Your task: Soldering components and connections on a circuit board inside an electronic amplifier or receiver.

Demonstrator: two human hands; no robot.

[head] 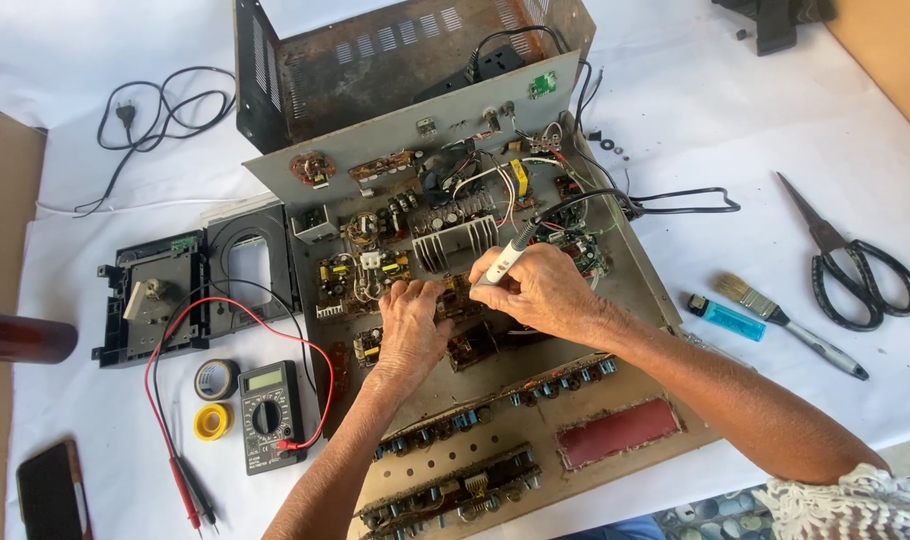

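Left hand (412, 325) lies palm-down, fingers curled, on the brown circuit boards (475, 345) inside the opened grey metal amplifier chassis (625, 290) at table centre. Right hand (540, 290) grips a slim white pen-shaped soldering iron (510, 257), its tip hidden behind the fingers. Board detail under both hands not discernible; the chassis front is cut off at the frame bottom

1. The chassis (635, 290) is set mid-table, with the cover (315, 70) behind it.
2. Both hands, left (412, 330) and right (540, 290), are placed on its boards; an iron (508, 256) is held in the right.
3. The meter (268, 415) and tapes (215, 400) are laid left.
4. Lighter (727, 319), brush (790, 325) and scissors (855, 265) are laid right.
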